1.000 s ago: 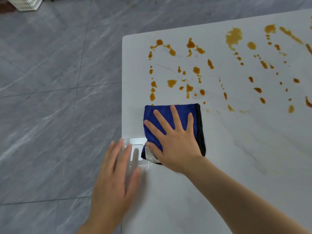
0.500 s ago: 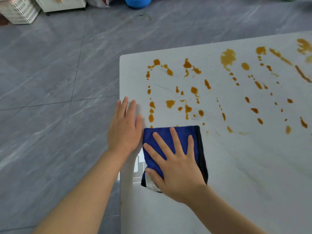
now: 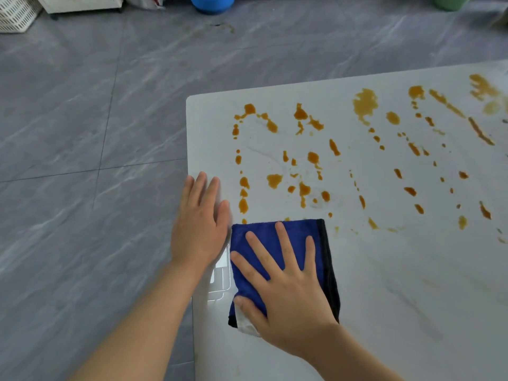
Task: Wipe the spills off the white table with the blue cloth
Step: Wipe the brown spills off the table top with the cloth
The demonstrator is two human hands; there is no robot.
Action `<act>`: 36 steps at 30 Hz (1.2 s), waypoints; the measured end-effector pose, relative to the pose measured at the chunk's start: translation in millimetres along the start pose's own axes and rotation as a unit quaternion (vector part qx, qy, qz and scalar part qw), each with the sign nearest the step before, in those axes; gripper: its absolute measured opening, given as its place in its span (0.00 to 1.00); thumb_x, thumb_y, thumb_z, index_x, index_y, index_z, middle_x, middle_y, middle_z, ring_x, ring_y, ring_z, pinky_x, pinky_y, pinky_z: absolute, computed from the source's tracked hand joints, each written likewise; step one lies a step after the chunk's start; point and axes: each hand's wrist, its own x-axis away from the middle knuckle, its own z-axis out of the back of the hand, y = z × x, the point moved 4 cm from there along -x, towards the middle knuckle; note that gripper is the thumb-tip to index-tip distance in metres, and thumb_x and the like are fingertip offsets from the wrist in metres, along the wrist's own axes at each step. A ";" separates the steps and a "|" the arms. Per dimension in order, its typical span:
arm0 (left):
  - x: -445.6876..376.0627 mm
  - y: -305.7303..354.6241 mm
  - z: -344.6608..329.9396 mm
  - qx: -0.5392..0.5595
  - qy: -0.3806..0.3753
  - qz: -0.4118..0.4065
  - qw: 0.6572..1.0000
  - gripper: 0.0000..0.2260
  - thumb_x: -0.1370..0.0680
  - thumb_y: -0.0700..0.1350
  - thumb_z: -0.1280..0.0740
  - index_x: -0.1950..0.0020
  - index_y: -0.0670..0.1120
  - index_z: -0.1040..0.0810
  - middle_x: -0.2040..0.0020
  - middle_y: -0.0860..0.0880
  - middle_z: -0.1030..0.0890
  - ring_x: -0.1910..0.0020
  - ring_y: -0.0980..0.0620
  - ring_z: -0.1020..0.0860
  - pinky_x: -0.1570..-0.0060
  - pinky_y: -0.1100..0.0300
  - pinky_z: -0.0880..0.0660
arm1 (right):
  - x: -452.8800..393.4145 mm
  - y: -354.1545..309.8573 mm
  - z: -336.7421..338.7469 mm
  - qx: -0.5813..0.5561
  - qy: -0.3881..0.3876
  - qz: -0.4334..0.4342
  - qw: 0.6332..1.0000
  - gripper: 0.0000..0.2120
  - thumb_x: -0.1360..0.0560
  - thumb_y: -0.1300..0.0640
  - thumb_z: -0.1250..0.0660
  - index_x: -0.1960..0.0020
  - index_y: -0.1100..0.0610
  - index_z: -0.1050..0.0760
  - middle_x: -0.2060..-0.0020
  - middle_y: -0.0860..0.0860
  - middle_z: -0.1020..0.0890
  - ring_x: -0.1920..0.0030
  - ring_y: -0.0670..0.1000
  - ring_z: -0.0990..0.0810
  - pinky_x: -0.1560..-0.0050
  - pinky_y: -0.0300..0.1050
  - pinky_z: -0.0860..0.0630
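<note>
The white table [image 3: 384, 284] stands on a grey marbled tile floor [image 3: 82, 133], its far half dotted with orange-brown spills [image 3: 302, 171] in rows. The folded blue cloth [image 3: 275, 237] lies near the table's left edge, just below the nearest drips. The right hand [image 3: 286, 292] presses flat on it, fingers spread and straight. The left hand [image 3: 199, 226] rests flat on the table edge beside the cloth, holding nothing. Along the far wall sit a white basket [image 3: 13, 15], a blue bowl [image 3: 211, 2] and a green tub [image 3: 450, 1].
</note>
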 end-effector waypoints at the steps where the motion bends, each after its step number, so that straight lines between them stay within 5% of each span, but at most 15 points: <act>1: -0.2 0.1 0.1 0.003 0.000 -0.002 1.000 0.22 0.20 0.50 0.48 0.25 0.50 0.44 0.23 0.53 0.49 0.25 0.56 0.58 0.30 0.58 0.49 | -1.4 -1.0 0.7 -0.003 -0.008 -0.002 1.000 0.28 0.27 0.35 0.49 0.31 0.45 0.35 0.29 0.50 0.32 0.29 0.65 0.38 0.40 0.77 0.41; 6: -0.1 0.9 0.2 -0.003 0.005 -0.005 1.000 0.22 0.19 0.50 0.48 0.26 0.49 0.42 0.23 0.51 0.48 0.25 0.55 0.57 0.29 0.57 0.49 | -28.5 5.1 6.5 -0.010 -0.020 -0.029 0.999 0.28 0.26 0.35 0.51 0.29 0.44 0.37 0.28 0.49 0.34 0.28 0.64 0.41 0.38 0.76 0.45; 10: 0.6 2.2 1.8 -0.009 0.018 -0.014 1.000 0.21 0.20 0.48 0.46 0.26 0.48 0.40 0.23 0.50 0.46 0.24 0.53 0.55 0.29 0.56 0.48 | -67.2 39.6 12.5 -0.020 0.000 -0.077 0.997 0.31 0.27 0.33 0.62 0.26 0.41 0.51 0.24 0.47 0.50 0.25 0.62 0.59 0.35 0.74 0.59; 15: 3.3 -0.3 -0.4 -0.010 0.022 -0.005 1.000 0.22 0.20 0.52 0.49 0.26 0.52 0.42 0.23 0.54 0.48 0.25 0.59 0.57 0.32 0.63 0.51 | -51.4 91.7 12.6 -0.032 0.015 -0.193 0.981 0.32 0.28 0.32 0.66 0.26 0.40 0.58 0.24 0.44 0.58 0.26 0.58 0.65 0.33 0.72 0.60; 21: 3.3 -0.7 -0.8 -0.033 0.031 0.001 0.999 0.22 0.20 0.52 0.49 0.27 0.50 0.40 0.24 0.51 0.45 0.25 0.57 0.54 0.31 0.57 0.48 | -12.9 31.9 8.9 -0.047 -0.016 -0.060 0.997 0.29 0.28 0.34 0.49 0.31 0.46 0.33 0.29 0.52 0.33 0.30 0.69 0.40 0.39 0.77 0.45; 24: 2.5 1.4 -0.7 -0.042 0.034 0.000 0.999 0.24 0.23 0.54 0.50 0.27 0.48 0.37 0.24 0.50 0.42 0.25 0.55 0.51 0.32 0.57 0.46 | -40.0 44.3 14.7 -0.036 -0.017 -0.032 0.999 0.28 0.27 0.34 0.51 0.30 0.43 0.36 0.28 0.49 0.35 0.28 0.66 0.42 0.38 0.78 0.47; 26: 2.2 1.7 -0.3 -0.048 0.036 -0.001 0.998 0.25 0.23 0.54 0.49 0.28 0.48 0.37 0.24 0.50 0.42 0.25 0.55 0.51 0.32 0.58 0.46 | -57.1 68.1 18.9 -0.038 -0.015 -0.042 0.998 0.29 0.26 0.34 0.56 0.27 0.40 0.44 0.25 0.47 0.44 0.25 0.64 0.53 0.36 0.76 0.57; 31: 2.4 2.6 0.8 -0.045 0.039 0.009 0.998 0.24 0.24 0.53 0.48 0.28 0.48 0.36 0.25 0.51 0.41 0.25 0.58 0.50 0.32 0.57 0.45 | -35.6 161.7 18.3 -0.022 -0.007 -0.196 0.980 0.31 0.28 0.31 0.64 0.26 0.38 0.57 0.25 0.42 0.59 0.26 0.58 0.65 0.33 0.72 0.59; 36: 2.1 4.4 1.1 -0.053 0.044 0.008 0.998 0.24 0.24 0.52 0.47 0.29 0.47 0.35 0.25 0.50 0.40 0.25 0.56 0.48 0.32 0.58 0.46 | 9.7 129.9 17.6 -0.045 -0.020 -0.143 0.988 0.30 0.29 0.34 0.49 0.31 0.45 0.34 0.28 0.51 0.36 0.28 0.66 0.43 0.37 0.77 0.47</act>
